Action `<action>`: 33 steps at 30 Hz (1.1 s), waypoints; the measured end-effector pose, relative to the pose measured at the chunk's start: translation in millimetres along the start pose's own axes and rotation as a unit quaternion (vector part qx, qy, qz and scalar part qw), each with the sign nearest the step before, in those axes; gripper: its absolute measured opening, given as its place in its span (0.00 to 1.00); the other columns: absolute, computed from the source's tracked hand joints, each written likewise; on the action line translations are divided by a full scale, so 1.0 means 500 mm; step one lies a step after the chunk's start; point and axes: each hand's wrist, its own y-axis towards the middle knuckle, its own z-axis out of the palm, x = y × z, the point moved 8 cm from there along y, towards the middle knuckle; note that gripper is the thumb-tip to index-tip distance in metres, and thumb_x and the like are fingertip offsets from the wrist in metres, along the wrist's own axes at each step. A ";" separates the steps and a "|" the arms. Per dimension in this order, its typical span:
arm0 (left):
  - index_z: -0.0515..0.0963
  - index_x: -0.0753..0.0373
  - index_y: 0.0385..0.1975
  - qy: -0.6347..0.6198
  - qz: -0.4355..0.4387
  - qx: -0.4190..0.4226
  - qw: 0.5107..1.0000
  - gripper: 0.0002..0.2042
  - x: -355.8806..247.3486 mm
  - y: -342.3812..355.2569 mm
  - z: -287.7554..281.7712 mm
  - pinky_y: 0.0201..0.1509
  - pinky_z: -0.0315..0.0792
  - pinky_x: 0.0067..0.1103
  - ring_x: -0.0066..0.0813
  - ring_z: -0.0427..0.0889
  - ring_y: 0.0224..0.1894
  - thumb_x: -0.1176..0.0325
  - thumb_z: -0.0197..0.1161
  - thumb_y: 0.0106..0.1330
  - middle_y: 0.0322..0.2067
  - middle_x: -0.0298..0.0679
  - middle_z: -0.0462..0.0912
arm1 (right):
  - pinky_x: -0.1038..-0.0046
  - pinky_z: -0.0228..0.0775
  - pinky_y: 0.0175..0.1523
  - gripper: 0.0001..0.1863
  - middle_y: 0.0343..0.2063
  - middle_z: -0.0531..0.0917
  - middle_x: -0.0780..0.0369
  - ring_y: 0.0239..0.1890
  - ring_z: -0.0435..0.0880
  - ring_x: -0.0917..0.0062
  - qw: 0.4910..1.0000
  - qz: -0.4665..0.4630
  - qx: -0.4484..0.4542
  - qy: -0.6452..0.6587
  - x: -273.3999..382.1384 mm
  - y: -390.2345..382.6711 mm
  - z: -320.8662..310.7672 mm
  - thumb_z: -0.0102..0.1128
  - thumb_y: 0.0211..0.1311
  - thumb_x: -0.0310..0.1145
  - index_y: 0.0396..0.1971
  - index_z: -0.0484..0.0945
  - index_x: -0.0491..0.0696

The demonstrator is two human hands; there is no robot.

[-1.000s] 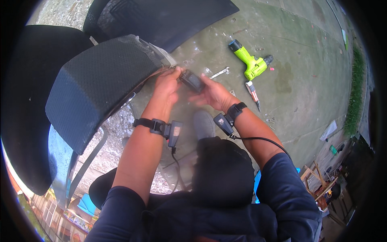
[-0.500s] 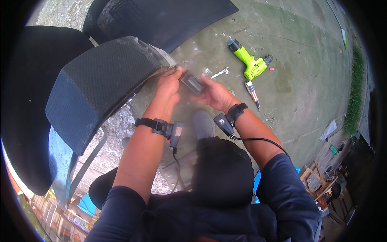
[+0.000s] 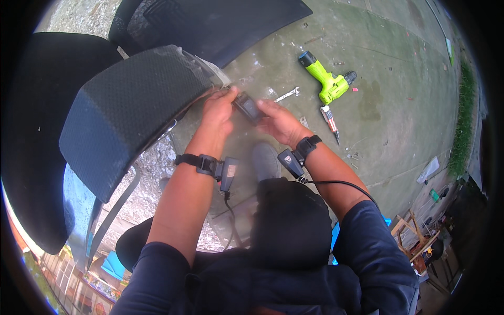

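Note:
A small dark rectangular block (image 3: 248, 108) is between my two hands, near the end of a curved black panel with a textured surface (image 3: 136, 86). Whether it is fastened to that panel I cannot tell. My left hand (image 3: 217, 111) grips the block's left end, thumb on top, close beside the panel's pale, worn edge. On the block's right end, my right hand (image 3: 281, 124) is closed with its thumb pressed over it; the other fingers are partly hidden below. A small open-end wrench (image 3: 287, 94) lies on the ground just past my right hand.
Beyond the wrench lie a lime-green cordless drill (image 3: 328, 81) and a tool with a patterned handle (image 3: 329, 119). Small screws (image 3: 354, 157) are scattered nearer. Large black panels (image 3: 220, 26) stand at the upper left. My shoe (image 3: 266, 160) is below my hands.
My right hand has shifted slightly left along the block, and the block's upper face now looks darker and tilted differently. My left hand has stayed nearly in place.

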 end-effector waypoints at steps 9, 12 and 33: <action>0.81 0.60 0.40 0.032 -0.008 -0.008 0.999 0.07 0.005 -0.004 0.003 0.58 0.70 0.33 0.27 0.80 0.48 0.64 0.62 0.72 0.43 0.35 0.84 | 0.71 0.75 0.43 0.27 0.45 0.81 0.56 0.45 0.84 0.70 1.000 -0.001 0.020 0.025 0.022 -0.015 0.009 0.60 0.69 0.41 0.62 0.65 0.44; 0.81 0.61 0.39 0.020 -0.004 -0.014 1.000 0.08 0.004 -0.007 0.008 0.55 0.72 0.31 0.27 0.81 0.46 0.64 0.62 0.72 0.40 0.35 0.84 | 0.72 0.75 0.42 0.27 0.45 0.81 0.57 0.44 0.84 0.72 0.995 -0.045 -0.016 -0.091 0.039 -0.014 0.013 0.62 0.66 0.36 0.61 0.66 0.44; 0.79 0.59 0.44 0.094 -0.050 0.096 0.990 0.10 0.080 -0.056 0.022 0.55 0.72 0.32 0.26 0.78 0.48 0.61 0.57 0.75 0.43 0.34 0.83 | 0.65 0.73 0.57 0.26 0.56 0.77 0.59 0.54 0.81 0.67 0.995 0.052 0.034 -0.074 -0.040 -0.072 -0.044 0.57 0.71 0.46 0.61 0.70 0.46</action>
